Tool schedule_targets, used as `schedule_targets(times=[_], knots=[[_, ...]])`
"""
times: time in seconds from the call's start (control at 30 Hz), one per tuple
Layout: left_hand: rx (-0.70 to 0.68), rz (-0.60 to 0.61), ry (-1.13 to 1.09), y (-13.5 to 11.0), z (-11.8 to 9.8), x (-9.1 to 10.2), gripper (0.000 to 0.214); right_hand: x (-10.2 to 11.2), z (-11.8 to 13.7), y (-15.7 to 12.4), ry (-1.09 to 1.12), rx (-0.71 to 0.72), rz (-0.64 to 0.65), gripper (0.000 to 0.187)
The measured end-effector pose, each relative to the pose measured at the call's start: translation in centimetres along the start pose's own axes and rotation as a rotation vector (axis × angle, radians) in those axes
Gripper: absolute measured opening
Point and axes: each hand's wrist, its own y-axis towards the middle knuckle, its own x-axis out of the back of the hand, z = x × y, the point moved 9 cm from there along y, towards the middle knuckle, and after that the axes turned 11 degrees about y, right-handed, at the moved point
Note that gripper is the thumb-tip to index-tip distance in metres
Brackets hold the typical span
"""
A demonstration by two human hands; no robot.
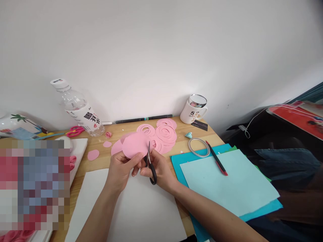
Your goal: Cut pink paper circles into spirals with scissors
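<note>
My left hand (122,168) pinches a round piece of pink paper (135,144) by its lower edge, thumb on top. Black-handled scissors (152,171) are in my right hand (160,168), their blades at the right edge of the pink circle. Whether the blades have cut into the paper I cannot tell. Behind the hands lie several pink paper circles and spiral-cut pieces (165,134), partly covered by the held circle. Small pink discs (93,155) and a rolled pink paper flower (108,134) lie to the left. White paper (141,211) spreads beneath both hands.
A plastic bottle (80,111) and pink-handled scissors (75,131) stand and lie at the back left. Against the wall are a black pen (143,119) and a white mug (189,112). At right, a tape roll (199,155) and a red-black pen (217,158) rest on blue paper (232,181).
</note>
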Motion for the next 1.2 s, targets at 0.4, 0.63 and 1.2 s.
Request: schedule_targets(times=[0.4, 0.63, 1.2], knots=[[0.010, -0.024, -0.039, 0.0, -0.2, 0.3, 0.026, -0.3, 0.2, 0.1, 0.076, -0.071, 0.007, 0.054], [0.004, -0.040, -0.041, 0.1, -0.3, 0.5, 0.024, -0.5, 0.3, 0.0, 0.119, -0.067, 0.017, 0.051], [-0.003, -0.055, -0.073, 0.1, -0.2, 1.0, 0.028, -0.2, -0.1, -0.2, 0.100, -0.138, -0.026, 0.048]])
